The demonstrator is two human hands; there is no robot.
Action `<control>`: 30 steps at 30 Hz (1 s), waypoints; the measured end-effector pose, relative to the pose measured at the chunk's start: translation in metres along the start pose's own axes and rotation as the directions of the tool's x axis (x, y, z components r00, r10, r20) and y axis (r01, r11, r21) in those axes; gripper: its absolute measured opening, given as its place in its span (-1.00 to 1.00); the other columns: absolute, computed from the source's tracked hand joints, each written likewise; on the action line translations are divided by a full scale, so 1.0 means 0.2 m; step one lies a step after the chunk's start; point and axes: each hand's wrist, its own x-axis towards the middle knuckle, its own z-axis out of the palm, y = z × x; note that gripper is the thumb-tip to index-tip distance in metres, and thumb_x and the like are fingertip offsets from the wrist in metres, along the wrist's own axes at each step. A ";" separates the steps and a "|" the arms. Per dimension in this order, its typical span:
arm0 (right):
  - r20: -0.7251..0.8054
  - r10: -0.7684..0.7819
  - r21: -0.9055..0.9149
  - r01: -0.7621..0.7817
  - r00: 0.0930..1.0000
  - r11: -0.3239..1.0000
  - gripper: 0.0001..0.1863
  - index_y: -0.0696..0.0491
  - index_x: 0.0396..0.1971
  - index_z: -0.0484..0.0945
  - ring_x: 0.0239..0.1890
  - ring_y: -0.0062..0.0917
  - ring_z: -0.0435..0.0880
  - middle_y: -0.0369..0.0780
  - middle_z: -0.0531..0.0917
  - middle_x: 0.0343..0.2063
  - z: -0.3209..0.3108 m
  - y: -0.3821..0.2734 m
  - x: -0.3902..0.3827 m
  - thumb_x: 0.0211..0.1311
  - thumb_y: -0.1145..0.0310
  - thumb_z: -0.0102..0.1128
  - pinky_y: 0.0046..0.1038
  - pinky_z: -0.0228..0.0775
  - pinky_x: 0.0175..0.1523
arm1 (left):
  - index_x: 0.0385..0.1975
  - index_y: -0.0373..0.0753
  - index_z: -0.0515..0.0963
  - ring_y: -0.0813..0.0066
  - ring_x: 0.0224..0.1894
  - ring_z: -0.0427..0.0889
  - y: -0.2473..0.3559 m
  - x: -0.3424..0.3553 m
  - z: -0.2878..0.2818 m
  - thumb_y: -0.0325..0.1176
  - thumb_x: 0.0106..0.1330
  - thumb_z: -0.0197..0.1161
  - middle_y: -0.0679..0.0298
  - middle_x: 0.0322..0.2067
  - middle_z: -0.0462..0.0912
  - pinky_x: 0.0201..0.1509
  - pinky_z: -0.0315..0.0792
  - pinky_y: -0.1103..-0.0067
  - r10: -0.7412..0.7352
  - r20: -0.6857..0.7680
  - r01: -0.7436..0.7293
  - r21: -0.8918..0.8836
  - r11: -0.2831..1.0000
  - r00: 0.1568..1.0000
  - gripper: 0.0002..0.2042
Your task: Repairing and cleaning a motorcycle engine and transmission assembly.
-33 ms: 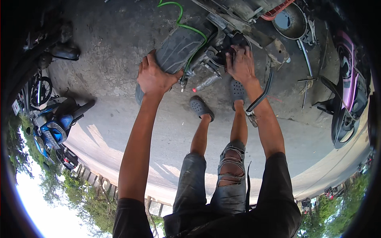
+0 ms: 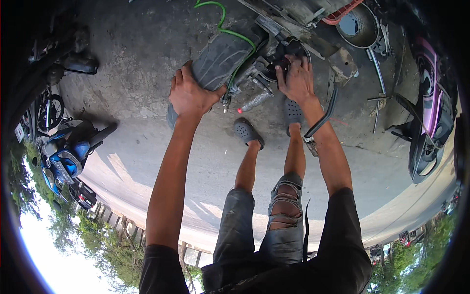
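Concrete ground (image 2: 132, 73) spans the upper field, dark toward 12 o'clock and paler toward 6. Blue motorcycle (image 2: 68, 161) stands at 9 o'clock, well apart from the hands. Pink-and-black bodywork (image 2: 430, 98) sits between 2 and 3 o'clock. Grey tyre (image 2: 215, 61), grooved tread visible, is at 12 o'clock, its lower-left edge under the left hand (image 2: 190, 94). Round metal basin (image 2: 370, 29) at 1 to 2 o'clock, with a T-handled tool (image 2: 377, 73) just below it. Black round part (image 2: 296, 46) at 1 o'clock, just right of the tyre, partly covered by the right hand (image 2: 297, 83). Left hand, 11 o'clock: clamped on the tyre, fingers over its left side, thumb toward 2 o'clock near the green hose (image 2: 223, 17), which curves down across the tread. Right hand: fingers bent and resting on the black part; cannot tell whether they close around anything. Grey perforated clogs (image 2: 248, 133) are on the feet, between and below the hands. Smallest: coiled piece (image 2: 257, 101) near 12 o'clock, between the hands, red tip (image 2: 240, 111) pointing toward 8.
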 end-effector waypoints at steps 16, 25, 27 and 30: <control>0.112 0.757 0.875 -0.425 0.644 0.232 -0.94 0.11 -0.22 0.37 -0.36 -0.69 0.41 -0.31 0.50 -0.35 -0.47 0.18 -0.27 0.40 0.57 0.02 -0.59 0.27 -0.22 | 0.21 -0.20 0.36 -0.07 0.11 0.57 0.00 0.00 0.03 0.02 -0.26 0.60 0.01 0.07 0.56 0.12 0.51 0.11 0.045 -0.063 -0.045 0.006 0.999 0.997 -0.07; -0.442 0.702 0.464 -0.527 0.559 0.712 -0.77 0.10 -0.11 0.40 -0.12 -0.65 0.49 -0.26 0.52 -0.18 -2.12 0.93 -0.35 0.40 0.37 0.25 -0.60 0.31 0.04 | 0.18 -0.22 0.37 -0.11 0.10 0.56 0.00 -0.02 0.00 0.00 -0.26 0.60 0.00 0.04 0.57 0.10 0.51 0.09 0.039 -0.069 -0.038 0.016 0.999 0.997 -0.09; -0.593 0.576 0.216 -0.577 0.564 0.788 -0.65 0.15 -0.10 0.41 -0.14 -0.59 0.54 -0.19 0.58 -0.20 -2.42 1.18 -0.38 0.35 0.26 0.33 -0.53 0.42 -0.01 | 0.18 -0.24 0.37 -0.11 0.09 0.56 -0.01 0.01 -0.05 0.00 -0.26 0.60 -0.01 0.04 0.57 0.10 0.51 0.09 0.046 -0.071 -0.045 0.018 0.999 0.996 -0.08; -0.593 0.379 -0.286 -0.626 0.711 0.726 -0.51 0.18 -0.06 0.45 -0.07 -0.43 0.62 -0.10 0.63 -0.13 -2.78 1.63 -0.49 0.30 0.09 0.37 -0.42 0.43 0.10 | 0.19 -0.25 0.36 -0.11 0.10 0.56 0.03 0.01 0.00 0.00 -0.27 0.61 -0.02 0.05 0.56 0.11 0.51 0.11 0.055 -0.068 -0.057 -0.019 0.998 0.996 -0.07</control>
